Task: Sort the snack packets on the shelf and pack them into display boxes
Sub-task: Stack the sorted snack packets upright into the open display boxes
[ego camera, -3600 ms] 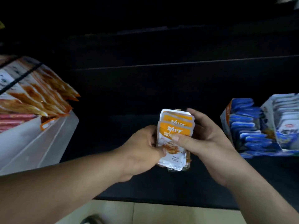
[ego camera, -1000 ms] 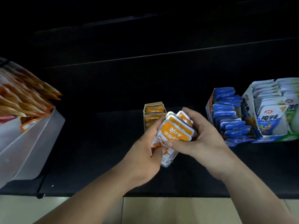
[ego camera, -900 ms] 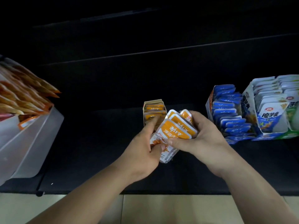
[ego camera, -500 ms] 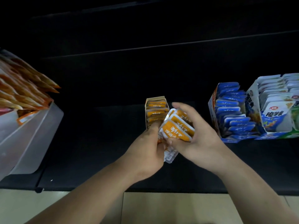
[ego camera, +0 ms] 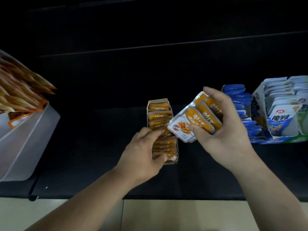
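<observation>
So, the right hand (ego camera: 223, 130) was gripping a fanned bunch of orange snack packets (ego camera: 196, 119), thumb across the front one, held up just right of the narrow display box (ego camera: 158, 100) on the black shelf (ego camera: 100, 147). The left hand (ego camera: 143, 152) was down at that box, fingers and thumb curled round the front batch of the boxed packets (ego camera: 160, 116) standing in a row. Further right sat a box of blue packets (ego camera: 238, 100) and beside it a white-and-blue box (ego camera: 280, 114) with more packs. Off on the left, a grey bin (ego camera: 33, 130) held long orange pouches (ego camera: 21, 90). Pale floor (ego camera: 166, 214) showed below the shelf edge.
</observation>
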`<control>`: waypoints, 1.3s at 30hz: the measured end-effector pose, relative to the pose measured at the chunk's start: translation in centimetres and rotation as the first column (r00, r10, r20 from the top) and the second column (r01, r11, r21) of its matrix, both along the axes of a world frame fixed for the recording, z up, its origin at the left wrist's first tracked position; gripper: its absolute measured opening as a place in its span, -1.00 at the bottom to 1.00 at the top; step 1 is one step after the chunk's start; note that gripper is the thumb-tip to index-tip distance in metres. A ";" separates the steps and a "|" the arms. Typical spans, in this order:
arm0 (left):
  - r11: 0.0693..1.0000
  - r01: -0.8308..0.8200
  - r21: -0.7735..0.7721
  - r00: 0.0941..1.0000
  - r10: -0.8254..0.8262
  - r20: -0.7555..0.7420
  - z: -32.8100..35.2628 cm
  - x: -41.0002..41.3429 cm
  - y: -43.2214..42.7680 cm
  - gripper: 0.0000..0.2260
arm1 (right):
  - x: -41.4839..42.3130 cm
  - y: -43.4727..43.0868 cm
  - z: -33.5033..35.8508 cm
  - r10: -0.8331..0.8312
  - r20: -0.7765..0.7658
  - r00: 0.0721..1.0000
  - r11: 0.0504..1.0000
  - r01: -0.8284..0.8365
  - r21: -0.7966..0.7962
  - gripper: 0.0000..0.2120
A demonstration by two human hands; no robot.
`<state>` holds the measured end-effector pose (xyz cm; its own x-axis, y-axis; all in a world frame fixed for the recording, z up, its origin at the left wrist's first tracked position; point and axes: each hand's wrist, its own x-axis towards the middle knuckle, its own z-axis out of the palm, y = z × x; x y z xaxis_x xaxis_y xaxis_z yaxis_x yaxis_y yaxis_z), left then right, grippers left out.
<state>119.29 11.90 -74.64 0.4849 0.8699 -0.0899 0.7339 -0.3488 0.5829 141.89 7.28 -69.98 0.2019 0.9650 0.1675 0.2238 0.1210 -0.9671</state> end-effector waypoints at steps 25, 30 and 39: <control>0.971 -0.155 -0.180 0.951 0.196 0.239 -2.1 -2.0 -1.0 -0.34 | -3.7 5.2 -1.9 0.407 0.501 0.764 0.911 -0.299 -0.284 -0.20; 0.978 -0.098 -0.186 0.970 0.136 0.202 -2.5 -2.0 -1.1 -0.38 | -4.6 5.2 -2.5 0.487 0.426 0.762 0.855 -0.317 -0.411 -0.06; 0.956 -0.131 -0.262 0.944 0.201 0.261 -1.7 -2.0 -0.7 -0.22 | -3.7 2.1 -5.3 0.215 -0.159 0.964 0.906 -0.258 -0.336 -0.02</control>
<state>117.27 11.21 -76.35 0.3709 0.9101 -0.1849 0.5624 -0.0616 0.8246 138.22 9.43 -75.24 -0.0421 0.9788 -0.2005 0.1154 -0.1946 -0.9741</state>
